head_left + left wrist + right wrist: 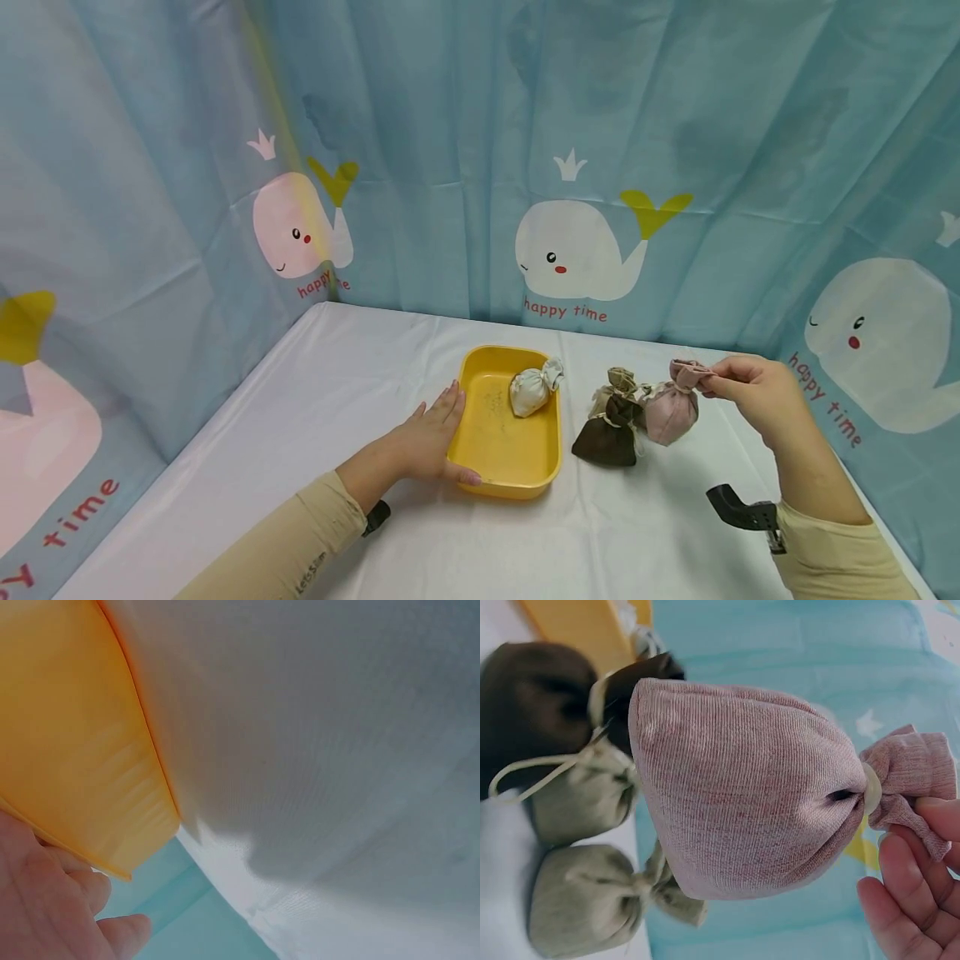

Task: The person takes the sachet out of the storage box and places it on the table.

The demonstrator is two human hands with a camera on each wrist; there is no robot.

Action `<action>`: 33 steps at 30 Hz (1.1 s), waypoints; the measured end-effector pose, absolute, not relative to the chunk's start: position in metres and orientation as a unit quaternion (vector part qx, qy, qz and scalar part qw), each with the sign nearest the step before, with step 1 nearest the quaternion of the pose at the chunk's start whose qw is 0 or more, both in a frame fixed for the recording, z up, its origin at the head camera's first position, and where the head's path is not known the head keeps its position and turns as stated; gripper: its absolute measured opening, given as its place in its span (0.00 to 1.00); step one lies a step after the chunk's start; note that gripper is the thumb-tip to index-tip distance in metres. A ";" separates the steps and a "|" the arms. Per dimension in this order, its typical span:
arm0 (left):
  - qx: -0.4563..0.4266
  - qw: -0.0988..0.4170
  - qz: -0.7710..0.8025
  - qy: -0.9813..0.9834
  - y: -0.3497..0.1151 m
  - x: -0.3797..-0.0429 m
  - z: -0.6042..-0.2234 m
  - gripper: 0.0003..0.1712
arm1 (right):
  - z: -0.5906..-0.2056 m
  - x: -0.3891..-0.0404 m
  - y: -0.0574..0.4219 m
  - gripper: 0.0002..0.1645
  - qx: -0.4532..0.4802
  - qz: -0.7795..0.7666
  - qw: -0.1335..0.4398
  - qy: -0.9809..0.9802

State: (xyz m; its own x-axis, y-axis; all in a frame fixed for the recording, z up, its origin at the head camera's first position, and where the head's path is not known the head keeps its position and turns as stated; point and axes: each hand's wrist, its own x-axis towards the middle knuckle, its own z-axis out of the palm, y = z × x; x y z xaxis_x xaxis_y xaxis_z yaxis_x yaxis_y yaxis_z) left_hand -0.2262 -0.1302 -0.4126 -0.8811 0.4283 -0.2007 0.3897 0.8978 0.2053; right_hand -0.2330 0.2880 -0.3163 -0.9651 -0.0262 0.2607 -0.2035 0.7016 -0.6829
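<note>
My right hand point(759, 398) pinches the gathered neck of a pink drawstring pouch point(670, 417) and holds it up off the table. In the right wrist view the pouch body point(735, 787) looks full, tied with a pale cord. My left hand point(429, 442) rests along the left rim of a yellow tray point(502, 454), fingers spread and thumb at the front corner. A white pouch point(529, 392) lies inside the tray at its right side. Between tray and pink pouch sit a dark brown pouch point(606, 443) and two olive pouches, one point(585, 799) above the other point(585, 900) in the right wrist view.
A white cloth point(315, 400) covers the table. Blue curtains point(420, 233) with whale prints hang at the back and both sides. A black wrist mount point(742, 510) sticks out from the right forearm.
</note>
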 end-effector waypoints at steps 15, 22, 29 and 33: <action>0.209 0.124 0.084 0.966 -0.131 -0.228 -0.415 0.78 | -0.354 -0.236 0.302 0.12 0.017 0.354 0.041 -0.934; 0.208 0.125 0.084 0.966 -0.131 -0.227 -0.413 0.78 | -0.364 -0.238 0.296 0.11 0.011 0.349 0.023 -0.937; 0.208 0.128 0.086 0.966 -0.131 -0.227 -0.413 0.78 | -0.375 -0.244 0.288 0.10 -0.013 0.330 -0.011 -0.944; 0.211 0.126 0.086 0.966 -0.130 -0.228 -0.414 0.78 | -0.380 -0.248 0.285 0.11 -0.020 0.312 -0.018 -0.950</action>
